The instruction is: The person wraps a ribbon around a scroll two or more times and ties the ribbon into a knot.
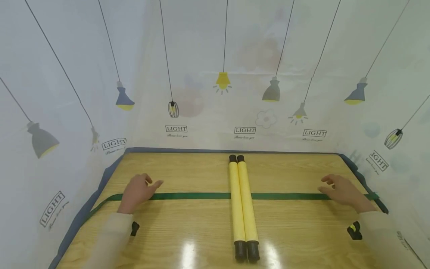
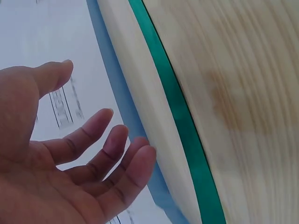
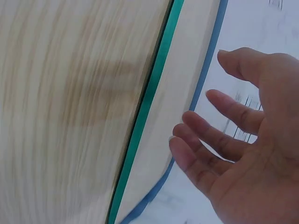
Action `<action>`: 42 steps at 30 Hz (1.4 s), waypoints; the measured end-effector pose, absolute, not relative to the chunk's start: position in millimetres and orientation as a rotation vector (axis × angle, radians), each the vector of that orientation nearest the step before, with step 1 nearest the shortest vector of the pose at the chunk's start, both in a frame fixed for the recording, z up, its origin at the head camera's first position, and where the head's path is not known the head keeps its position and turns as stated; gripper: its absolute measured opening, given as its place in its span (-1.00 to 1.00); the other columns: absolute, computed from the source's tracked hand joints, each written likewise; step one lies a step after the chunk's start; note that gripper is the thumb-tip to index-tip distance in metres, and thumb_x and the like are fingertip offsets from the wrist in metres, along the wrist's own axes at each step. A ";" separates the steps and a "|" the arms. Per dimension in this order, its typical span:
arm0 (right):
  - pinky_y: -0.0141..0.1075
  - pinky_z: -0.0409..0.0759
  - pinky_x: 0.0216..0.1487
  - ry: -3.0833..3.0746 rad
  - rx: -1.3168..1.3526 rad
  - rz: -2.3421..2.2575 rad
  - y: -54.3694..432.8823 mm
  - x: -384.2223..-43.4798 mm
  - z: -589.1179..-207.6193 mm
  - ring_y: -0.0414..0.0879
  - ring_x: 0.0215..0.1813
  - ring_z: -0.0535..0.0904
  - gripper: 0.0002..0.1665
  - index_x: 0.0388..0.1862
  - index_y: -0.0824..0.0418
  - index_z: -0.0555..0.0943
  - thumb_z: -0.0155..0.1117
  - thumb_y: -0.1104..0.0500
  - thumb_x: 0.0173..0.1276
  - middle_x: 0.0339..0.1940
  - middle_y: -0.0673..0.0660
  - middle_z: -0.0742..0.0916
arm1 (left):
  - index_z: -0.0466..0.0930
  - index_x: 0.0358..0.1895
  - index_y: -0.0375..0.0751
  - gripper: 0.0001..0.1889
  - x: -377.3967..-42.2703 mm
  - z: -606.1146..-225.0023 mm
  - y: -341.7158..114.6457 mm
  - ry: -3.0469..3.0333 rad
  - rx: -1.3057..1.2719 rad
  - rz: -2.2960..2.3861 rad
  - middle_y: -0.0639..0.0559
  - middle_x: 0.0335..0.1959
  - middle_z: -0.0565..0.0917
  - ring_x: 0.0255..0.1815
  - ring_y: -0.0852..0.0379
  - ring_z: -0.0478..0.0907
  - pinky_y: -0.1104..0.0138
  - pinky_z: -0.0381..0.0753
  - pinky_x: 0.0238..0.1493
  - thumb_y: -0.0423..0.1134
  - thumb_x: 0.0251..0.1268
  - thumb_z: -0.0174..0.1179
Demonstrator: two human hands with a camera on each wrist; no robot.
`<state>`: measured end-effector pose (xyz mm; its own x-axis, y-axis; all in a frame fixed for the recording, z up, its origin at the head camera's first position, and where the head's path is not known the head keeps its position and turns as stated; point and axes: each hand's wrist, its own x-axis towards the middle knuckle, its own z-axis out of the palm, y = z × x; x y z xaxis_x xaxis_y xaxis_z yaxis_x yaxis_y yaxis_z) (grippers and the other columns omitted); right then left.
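Head: loose hands [image 1: 138,190] [image 1: 342,191] well apart

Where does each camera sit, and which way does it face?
Head: worn on the head, facing forward and down at two long yellow tubes with black end caps on a wood-grain table; left hand, right hand and pale sleeves show.
Left wrist: on that wrist, looking across the left hand at a flat green strip on the table; only that hand shows.
Right wrist: likewise, across the right hand at the same strip; only that hand shows.
Shared: both wrist views show strip and table, no tubes.
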<state>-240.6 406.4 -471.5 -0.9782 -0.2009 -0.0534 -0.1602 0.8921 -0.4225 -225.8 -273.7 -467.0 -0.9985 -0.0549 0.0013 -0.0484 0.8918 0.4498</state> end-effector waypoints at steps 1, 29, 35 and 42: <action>0.19 0.63 -0.03 2.963 -0.302 -0.659 399.4 -240.3 -471.7 0.42 0.06 0.61 -0.37 0.26 0.50 0.49 0.23 -0.03 0.54 0.13 0.58 0.62 | 0.62 -0.13 -0.37 -0.41 -226.9 -468.1 -265.4 -3.051 0.087 -0.737 -0.26 -0.25 0.69 -0.36 -0.05 0.59 0.10 0.60 -0.32 0.22 0.44 0.19; -0.33 0.27 -0.56 2.767 0.097 -0.576 303.8 -229.3 -479.6 -0.21 -0.65 0.25 -0.35 -0.66 0.08 0.36 0.09 -0.29 0.53 -0.75 -0.06 0.37 | 0.22 -0.77 -0.02 -0.32 -233.0 -491.5 -146.0 -3.231 0.248 -0.606 0.15 -0.79 0.14 -0.73 0.24 0.04 0.40 -0.01 -0.67 0.32 0.35 0.23; -0.32 0.28 -0.51 2.791 0.054 -0.594 300.8 -233.8 -483.0 -0.14 -0.56 0.30 -0.45 -0.57 0.16 0.40 0.13 -0.13 0.56 -0.63 0.01 0.37 | 0.24 -0.79 -0.02 -0.36 -237.9 -493.4 -142.1 -3.217 0.190 -0.679 0.17 -0.85 0.16 -0.79 0.25 0.12 0.43 0.04 -0.72 0.14 0.41 0.28; -0.34 0.27 -0.56 2.815 0.107 -0.769 302.8 -239.9 -495.4 -0.18 -0.64 0.26 -0.41 -0.76 0.07 0.36 0.13 -0.05 0.52 -0.76 -0.05 0.37 | 0.32 -0.77 -0.06 -0.46 -240.4 -494.1 -140.0 -3.149 0.217 -0.924 0.14 -0.89 0.29 -0.86 0.24 0.21 0.44 0.13 -0.81 -0.15 0.51 0.14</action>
